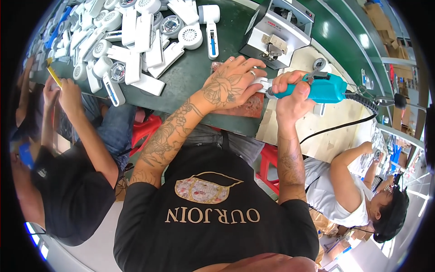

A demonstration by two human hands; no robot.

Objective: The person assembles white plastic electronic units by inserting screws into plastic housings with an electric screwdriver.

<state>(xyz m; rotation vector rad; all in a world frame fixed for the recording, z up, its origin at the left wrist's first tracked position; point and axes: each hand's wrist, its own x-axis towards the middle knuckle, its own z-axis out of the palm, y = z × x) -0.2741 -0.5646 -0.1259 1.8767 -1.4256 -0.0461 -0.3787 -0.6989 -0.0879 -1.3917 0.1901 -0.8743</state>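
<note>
My right hand (pixel 293 93) is wrapped round a teal electric screwdriver (pixel 333 88) with a coiled black cord. The screwdriver lies nearly level, its tip pointing left toward my left hand. My left hand (pixel 233 84) bends its fingers over a white plastic fan piece (pixel 261 83), pressing it on a worn reddish pad (pixel 244 110). Most of that piece is hidden under the fingers, and the exact spot where the tip meets it cannot be made out. Left of my hands lies a heap of white handheld fans (pixel 140 41), some showing open inner parts.
A grey metal machine (pixel 278 34) stands just beyond my hands on the green table (pixel 181 97). A single white fan (pixel 211 31) lies beside the heap. The black cord (pixel 340 128) crosses a wooden board (pixel 281 122). Co-workers sit left (pixel 77 181) and right (pixel 344 190).
</note>
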